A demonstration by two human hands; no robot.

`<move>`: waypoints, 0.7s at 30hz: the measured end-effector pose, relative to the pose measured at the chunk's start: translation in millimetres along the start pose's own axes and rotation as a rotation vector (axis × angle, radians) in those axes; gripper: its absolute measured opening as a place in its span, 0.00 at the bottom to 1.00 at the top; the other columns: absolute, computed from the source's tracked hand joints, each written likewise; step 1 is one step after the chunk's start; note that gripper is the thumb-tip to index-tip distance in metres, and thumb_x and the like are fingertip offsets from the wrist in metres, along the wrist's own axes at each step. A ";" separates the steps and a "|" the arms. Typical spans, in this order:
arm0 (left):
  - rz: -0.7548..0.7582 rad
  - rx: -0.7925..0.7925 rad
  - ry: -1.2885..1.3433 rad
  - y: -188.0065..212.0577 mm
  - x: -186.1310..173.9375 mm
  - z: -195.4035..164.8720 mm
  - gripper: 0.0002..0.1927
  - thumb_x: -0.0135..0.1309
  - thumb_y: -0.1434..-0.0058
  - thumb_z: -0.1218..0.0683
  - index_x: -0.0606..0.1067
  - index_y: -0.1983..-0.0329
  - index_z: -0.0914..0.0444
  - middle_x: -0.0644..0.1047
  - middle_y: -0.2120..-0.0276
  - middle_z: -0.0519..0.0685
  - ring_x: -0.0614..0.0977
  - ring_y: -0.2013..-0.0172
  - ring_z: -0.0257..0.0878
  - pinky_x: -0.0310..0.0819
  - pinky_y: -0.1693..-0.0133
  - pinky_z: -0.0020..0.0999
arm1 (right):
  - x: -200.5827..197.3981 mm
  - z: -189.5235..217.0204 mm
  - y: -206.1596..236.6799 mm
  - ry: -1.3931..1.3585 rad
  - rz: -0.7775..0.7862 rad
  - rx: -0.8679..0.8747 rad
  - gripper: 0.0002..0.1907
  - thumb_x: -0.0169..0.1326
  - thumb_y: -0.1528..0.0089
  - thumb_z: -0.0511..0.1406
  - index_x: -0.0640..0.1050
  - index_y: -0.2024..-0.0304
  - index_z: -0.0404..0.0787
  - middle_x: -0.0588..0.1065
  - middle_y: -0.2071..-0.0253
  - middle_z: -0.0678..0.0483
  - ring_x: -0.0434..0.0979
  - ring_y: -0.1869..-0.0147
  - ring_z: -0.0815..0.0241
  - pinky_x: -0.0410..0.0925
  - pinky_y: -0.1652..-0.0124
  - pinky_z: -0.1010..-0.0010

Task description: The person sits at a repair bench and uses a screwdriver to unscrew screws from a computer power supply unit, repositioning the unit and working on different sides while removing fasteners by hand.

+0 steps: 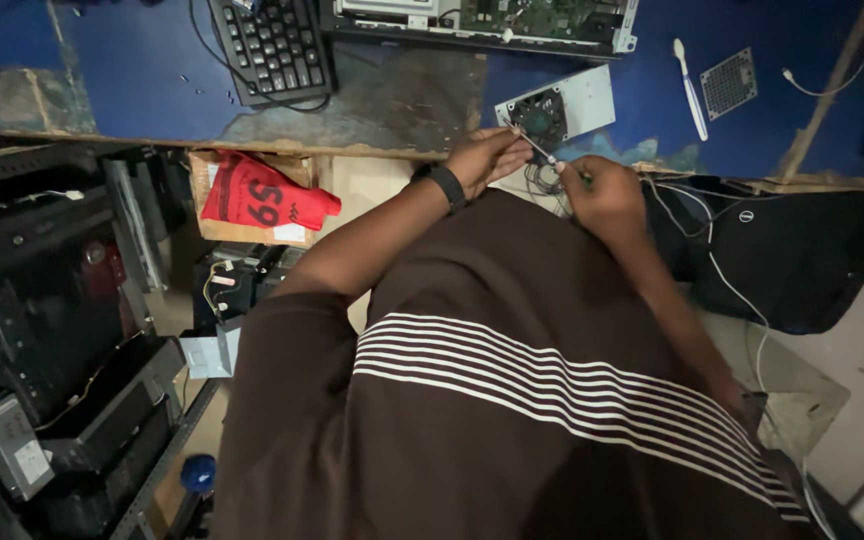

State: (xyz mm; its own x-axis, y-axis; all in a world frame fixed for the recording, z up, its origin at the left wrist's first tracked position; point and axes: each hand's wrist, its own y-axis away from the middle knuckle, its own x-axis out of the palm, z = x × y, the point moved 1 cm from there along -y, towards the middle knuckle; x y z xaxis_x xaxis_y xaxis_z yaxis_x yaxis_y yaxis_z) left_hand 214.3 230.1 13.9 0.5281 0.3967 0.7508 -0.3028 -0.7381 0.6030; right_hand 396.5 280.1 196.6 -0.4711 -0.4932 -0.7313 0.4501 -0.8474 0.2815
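Silvery and thin, a screwdriver (535, 147) lying slantwise between the two hands, its long axis running from upper left to lower right, tip pointing up-left toward the metal plate with a small black fan (556, 110), handle end buried in the right hand (603, 193). Sitting just past the table's near edge, over a tangle of dark wires (546, 181).

Underneath, a worn blue table (132, 70) with the paint scraped through to grey in the middle. Resting on it: a black keyboard (272, 45) at the upper left, an opened computer case (482, 22) showing a green board along the top, a white toothbrush (690, 88) and a small square grille (729, 83) off to the right. Below the edge, a red cloth (264, 203) lying in a cardboard box, dark computer cases (42, 300) stacking up along the left, a black bag (802, 250) sitting at the right.

Left hand (489, 157) reaching forward, wrist wearing a black band (445, 186), fingers curling and pinching the shaft near its tip. Right hand closing fist-like round the handle, knuckles upward, forearm angling back along the striped brown shirt (552, 400).
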 end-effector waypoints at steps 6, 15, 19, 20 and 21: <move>-0.036 -0.004 0.020 -2.8 -1.3 -5.1 0.14 0.56 0.33 0.52 0.75 0.50 0.65 0.81 0.52 0.56 0.84 0.48 0.45 0.79 0.45 0.39 | 1.1 11.6 -9.1 0.109 0.028 0.040 0.14 0.60 0.33 0.43 0.84 0.62 0.38 0.78 0.70 0.40 0.80 0.66 0.40 0.72 0.64 0.56; -0.048 0.003 0.022 -1.7 -1.2 -10.0 0.15 0.56 0.32 0.53 0.76 0.50 0.68 0.81 0.52 0.57 0.84 0.49 0.45 0.80 0.46 0.37 | -3.2 20.6 -15.1 0.108 0.047 0.042 0.15 0.60 0.33 0.43 0.83 0.63 0.37 0.78 0.71 0.40 0.80 0.68 0.40 0.72 0.64 0.56; -0.059 -0.018 0.043 -1.0 -1.9 -11.6 0.14 0.56 0.33 0.54 0.74 0.50 0.68 0.81 0.52 0.58 0.84 0.50 0.46 0.80 0.47 0.38 | -2.8 22.7 -16.3 0.111 0.012 -0.030 0.15 0.60 0.33 0.42 0.84 0.64 0.37 0.79 0.69 0.41 0.80 0.66 0.40 0.72 0.64 0.56; -0.061 -0.015 0.036 -0.6 -2.0 -12.3 0.14 0.56 0.33 0.53 0.75 0.50 0.68 0.81 0.52 0.58 0.84 0.49 0.46 0.80 0.47 0.37 | -2.3 22.9 -16.6 0.116 0.012 -0.019 0.15 0.60 0.33 0.42 0.84 0.64 0.37 0.79 0.69 0.41 0.80 0.66 0.40 0.72 0.64 0.56; -0.062 -0.014 0.029 0.0 -2.0 -12.7 0.15 0.56 0.33 0.53 0.75 0.50 0.68 0.81 0.52 0.58 0.84 0.49 0.46 0.80 0.46 0.37 | -2.0 22.9 -16.9 0.121 0.012 -0.007 0.15 0.60 0.33 0.43 0.84 0.63 0.37 0.79 0.69 0.41 0.81 0.66 0.40 0.72 0.64 0.56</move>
State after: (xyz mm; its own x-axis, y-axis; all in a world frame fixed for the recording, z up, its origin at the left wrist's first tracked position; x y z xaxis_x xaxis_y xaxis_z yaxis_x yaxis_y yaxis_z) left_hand 203.2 236.2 15.8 0.5234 0.4571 0.7191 -0.2816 -0.7037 0.6523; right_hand 372.4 290.9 207.5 -0.3707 -0.4759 -0.7975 0.4609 -0.8398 0.2869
